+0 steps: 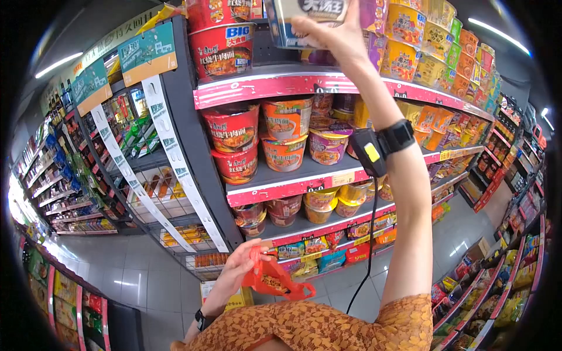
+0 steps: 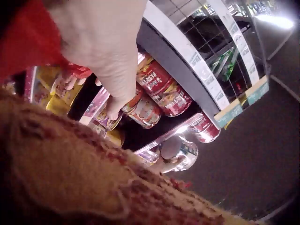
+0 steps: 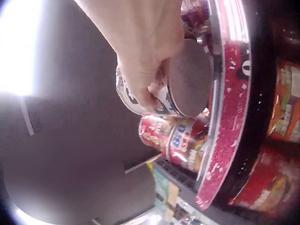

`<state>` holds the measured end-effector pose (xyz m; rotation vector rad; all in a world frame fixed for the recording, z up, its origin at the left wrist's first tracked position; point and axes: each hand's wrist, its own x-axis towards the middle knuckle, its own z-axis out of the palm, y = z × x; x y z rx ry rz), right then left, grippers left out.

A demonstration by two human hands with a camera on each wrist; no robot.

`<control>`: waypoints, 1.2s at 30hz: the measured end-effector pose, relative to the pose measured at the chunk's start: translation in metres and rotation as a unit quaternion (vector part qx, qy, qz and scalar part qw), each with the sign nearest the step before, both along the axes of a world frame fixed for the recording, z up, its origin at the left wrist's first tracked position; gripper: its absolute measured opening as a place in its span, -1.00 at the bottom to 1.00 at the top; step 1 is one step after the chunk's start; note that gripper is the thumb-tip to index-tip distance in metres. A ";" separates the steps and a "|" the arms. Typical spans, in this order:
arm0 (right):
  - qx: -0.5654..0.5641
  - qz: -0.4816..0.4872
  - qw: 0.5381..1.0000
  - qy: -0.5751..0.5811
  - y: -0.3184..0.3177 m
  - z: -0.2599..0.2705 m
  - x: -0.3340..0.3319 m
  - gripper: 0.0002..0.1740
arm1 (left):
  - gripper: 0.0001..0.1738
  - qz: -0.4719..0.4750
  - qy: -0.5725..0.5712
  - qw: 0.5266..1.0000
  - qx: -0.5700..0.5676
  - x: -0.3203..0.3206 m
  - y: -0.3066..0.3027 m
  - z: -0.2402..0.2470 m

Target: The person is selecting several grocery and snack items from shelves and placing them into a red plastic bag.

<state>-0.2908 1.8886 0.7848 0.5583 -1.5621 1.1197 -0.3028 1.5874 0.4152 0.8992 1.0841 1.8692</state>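
Holding a light noodle tub above the rack's front edge

The noodle tub is in the right hand, raised beside the top shelf near its left end, its flat grey underside showing in the right wrist view. The fingers of that hand curl round its side wall. The left hand hangs lower, its fingers closed on a red plastic bag.

The tub likely weighs little for its bulk: a stiff but thin wall that would dent under a hard squeeze, probably slick on the outside. The side wall is the place to hold it, with the thumb and fingers spread on opposite sides; pressing on the lid looks riskier. The bag is soft and should swing freely.

At the shelf's left corner stand 2 stacked red tubs; purple tubs stand to the right, so sideways room at shelf level looks tight. The pink front edge runs just below the tub; whether they touch, I cannot tell. Open room lies forward of that edge, over the aisle floor. A black cable dangles from the right wrist and could snag on the lower shelf edges.
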 end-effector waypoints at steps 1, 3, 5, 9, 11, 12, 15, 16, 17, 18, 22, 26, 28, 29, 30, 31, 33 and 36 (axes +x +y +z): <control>0.047 -0.118 0.992 0.011 0.033 -0.006 -0.027 0.17 | -0.33 0.003 -0.005 1.000 -0.002 0.001 -0.003 0.003; 0.099 -0.306 0.947 0.013 0.050 -0.017 -0.051 0.35 | -0.33 0.008 -0.014 1.000 -0.006 -0.001 -0.007 0.006; 0.089 -0.325 0.941 -0.027 0.047 -0.026 -0.056 0.58 | -0.32 0.000 -0.018 1.000 0.002 -0.006 -0.010 0.004; 0.102 -0.436 0.891 -0.078 0.047 -0.030 -0.065 0.63 | -0.32 -0.008 -0.014 1.000 0.002 -0.014 -0.011 0.006; 0.103 -0.480 0.865 -0.105 0.041 -0.036 -0.060 0.63 | -0.33 -0.015 -0.012 1.000 0.006 -0.016 -0.009 0.008; 0.105 -0.494 0.857 -0.101 0.037 -0.040 -0.055 0.62 | -0.33 -0.019 -0.010 1.000 0.009 -0.017 -0.006 0.011; 0.120 -0.527 0.838 -0.073 0.029 -0.049 -0.037 0.47 | -0.31 -0.027 -0.001 1.000 0.009 -0.023 -0.002 0.010; 0.122 -0.530 0.837 -0.064 0.024 -0.054 -0.026 0.41 | -0.30 -0.031 0.002 1.000 0.007 -0.025 -0.001 0.008; 0.125 -0.533 0.835 -0.057 0.019 -0.063 -0.014 0.34 | -0.29 -0.028 0.006 1.000 0.011 -0.027 0.001 0.008; 0.158 -0.532 0.829 0.058 0.011 -0.080 0.000 0.08 | -0.27 -0.026 0.009 0.999 0.015 -0.029 0.004 0.008; 0.270 -0.282 0.921 0.003 -0.030 -0.231 0.047 -0.71 | -0.16 0.011 0.032 0.999 -0.012 -0.026 0.012 0.013; 0.131 0.078 0.848 -0.508 -0.089 -0.401 0.081 -0.84 | -0.14 0.009 0.027 1.000 -0.010 -0.020 0.025 0.025; 0.070 0.120 0.827 -0.545 -0.100 -0.464 0.062 -0.79 | -0.14 -0.032 0.015 0.999 -0.006 -0.016 0.035 0.028; 0.077 0.101 0.831 -0.542 -0.103 -0.504 0.044 -0.75 | -0.14 -0.054 0.007 0.999 -0.009 -0.013 0.037 0.028; 0.084 0.082 0.834 -0.539 -0.103 -0.531 0.030 -0.71 | -0.13 -0.067 0.007 0.997 -0.022 -0.007 0.042 0.028; 0.111 0.060 0.839 -0.528 -0.102 -0.544 0.025 -0.67 | -0.13 -0.074 0.014 0.997 -0.024 -0.003 0.047 0.030; 0.164 0.022 0.845 -0.509 -0.107 -0.563 0.021 -0.60 | -0.12 -0.084 0.024 0.996 -0.031 0.004 0.053 0.034; -0.006 0.158 0.850 -0.502 -0.103 -0.585 0.036 -0.41 | -0.09 -0.054 0.032 0.997 -0.036 0.004 0.054 0.039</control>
